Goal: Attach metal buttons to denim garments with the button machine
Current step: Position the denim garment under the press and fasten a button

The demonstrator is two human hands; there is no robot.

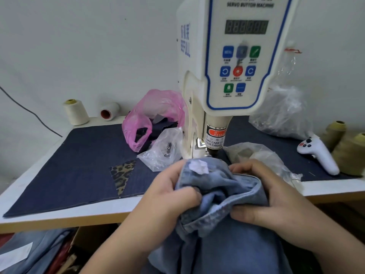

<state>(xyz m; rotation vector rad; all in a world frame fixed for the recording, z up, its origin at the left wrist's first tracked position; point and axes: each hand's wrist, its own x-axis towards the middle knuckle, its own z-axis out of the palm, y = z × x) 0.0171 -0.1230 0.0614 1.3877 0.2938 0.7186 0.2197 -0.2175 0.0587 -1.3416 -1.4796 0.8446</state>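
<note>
Garment: we hold the light-blue denim garment [217,194] bunched just before the white button machine [233,76].
Hands: our left hand [169,196] and right hand [272,196] both grip its folds.

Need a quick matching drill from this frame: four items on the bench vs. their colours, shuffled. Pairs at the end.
Things:
1. plastic bag left of the button machine
2. garment held in both hands
3. handheld controller
4. triangular fabric scrap

Colours:
A. leopard print
B. white
C. pink
D. light blue denim

Pairs: 1-C, 2-D, 3-B, 4-A
</note>
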